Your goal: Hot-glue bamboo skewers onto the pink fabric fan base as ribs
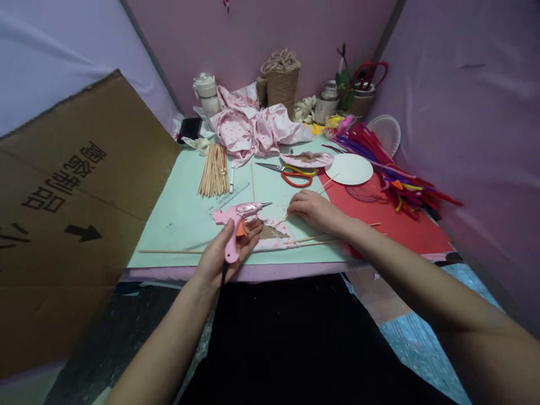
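At a mint-green tabletop, the L hand grips a pink glue gun by its handle, nozzle toward 3 o'clock. The R hand, fingers closed, appears to pinch a thin stick at abt 3 o'clock from the gun, over a brown, fabric-edged piece lying btwn the hands. Scissors sit at 11 o'clock from the R hand, fuzzy stems at 2; a stick bundle stands out at 11 from the gun. Main risk: if the tip's hot, a wrist drift to 3 o'clock could burn R fingers; a snagged cord might cause it. A loose pinch could let the stick skew.
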`<state>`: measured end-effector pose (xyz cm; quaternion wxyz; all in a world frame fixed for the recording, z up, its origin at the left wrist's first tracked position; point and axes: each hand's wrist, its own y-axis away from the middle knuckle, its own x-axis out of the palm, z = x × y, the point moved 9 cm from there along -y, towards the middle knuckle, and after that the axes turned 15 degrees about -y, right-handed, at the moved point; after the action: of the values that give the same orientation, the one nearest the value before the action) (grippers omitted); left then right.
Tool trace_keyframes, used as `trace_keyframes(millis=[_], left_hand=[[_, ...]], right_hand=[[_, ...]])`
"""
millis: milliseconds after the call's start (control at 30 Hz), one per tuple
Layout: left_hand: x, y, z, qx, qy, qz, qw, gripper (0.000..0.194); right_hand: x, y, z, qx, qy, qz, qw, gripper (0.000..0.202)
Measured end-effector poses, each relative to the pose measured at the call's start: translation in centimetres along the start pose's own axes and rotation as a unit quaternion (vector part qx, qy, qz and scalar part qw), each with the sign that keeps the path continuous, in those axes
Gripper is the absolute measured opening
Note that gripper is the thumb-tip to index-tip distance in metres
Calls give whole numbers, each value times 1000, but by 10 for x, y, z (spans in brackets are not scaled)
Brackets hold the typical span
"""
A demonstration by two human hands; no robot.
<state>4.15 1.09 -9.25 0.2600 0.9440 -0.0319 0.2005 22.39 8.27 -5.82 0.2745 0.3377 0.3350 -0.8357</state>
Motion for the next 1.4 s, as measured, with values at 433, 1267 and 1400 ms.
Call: trace_keyframes(millis=[433,1267,1400], left_hand=[[-6,5,-2,-19,-39,-7,999,40],[-7,4,-2,-12,-39,-5,999,36],[-7,3,0,-17,-39,-2,999,37]], right_hand=[[14,0,7,-40,6,36,999,31],[15,1,19,-108,61,79,989,35],[16,-1,16,-98,56,81,990,35]])
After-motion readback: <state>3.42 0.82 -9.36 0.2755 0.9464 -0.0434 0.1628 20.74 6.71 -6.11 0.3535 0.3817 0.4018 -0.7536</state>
